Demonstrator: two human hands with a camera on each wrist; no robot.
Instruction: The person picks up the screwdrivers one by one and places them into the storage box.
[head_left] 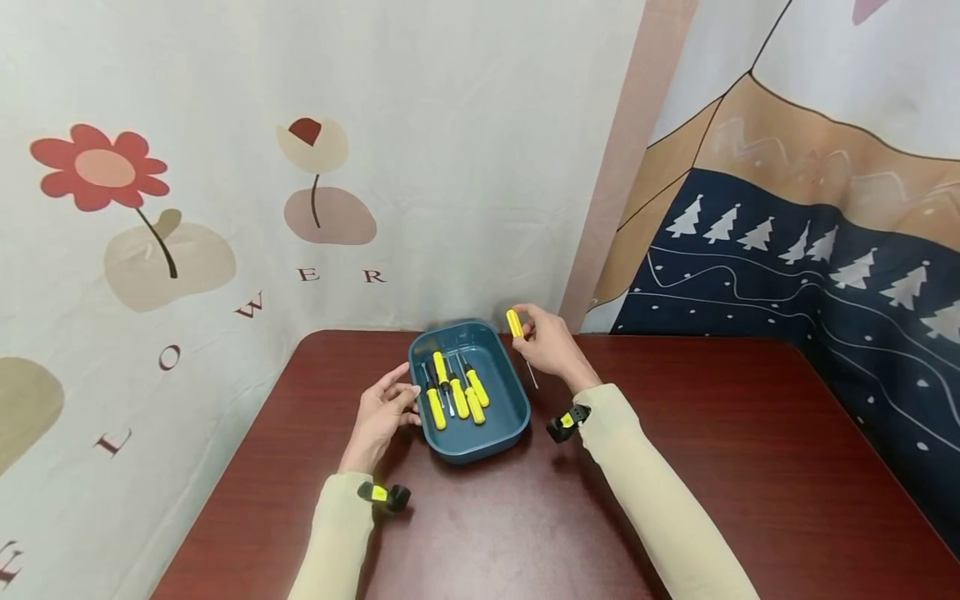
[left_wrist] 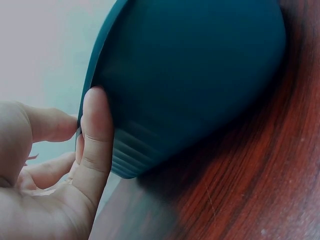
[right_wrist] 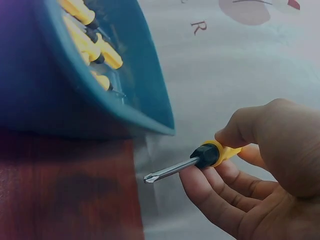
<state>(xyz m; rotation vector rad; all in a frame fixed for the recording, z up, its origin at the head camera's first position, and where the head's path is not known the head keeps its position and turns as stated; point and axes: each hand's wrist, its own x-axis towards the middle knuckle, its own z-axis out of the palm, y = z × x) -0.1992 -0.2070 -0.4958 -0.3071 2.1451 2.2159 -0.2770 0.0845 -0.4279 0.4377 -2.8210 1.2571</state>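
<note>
A blue rectangular tray (head_left: 516, 392) with raised walls holds several yellow-handled screwdrivers (head_left: 478, 388), most of them lying toward its left half. At the tray's left wall, my left hand (head_left: 380, 418) pinches the rim between thumb and fingers; in the left wrist view one finger (left_wrist: 97, 130) lies along the outer wall. Just past the tray's right side, my right hand (head_left: 551, 340) grips a Phillips screwdriver (right_wrist: 175, 169) by its yellow and black handle. Its metal shaft points down toward the table, and the cross-shaped tip shows in the right wrist view.
The tray stands near the back edge of a reddish-brown wooden table (head_left: 690, 467). Behind the table hangs a pale curtain (head_left: 465, 167) with printed flowers and letters. A dark blue and tan printed cloth (head_left: 750, 275) covers the right side.
</note>
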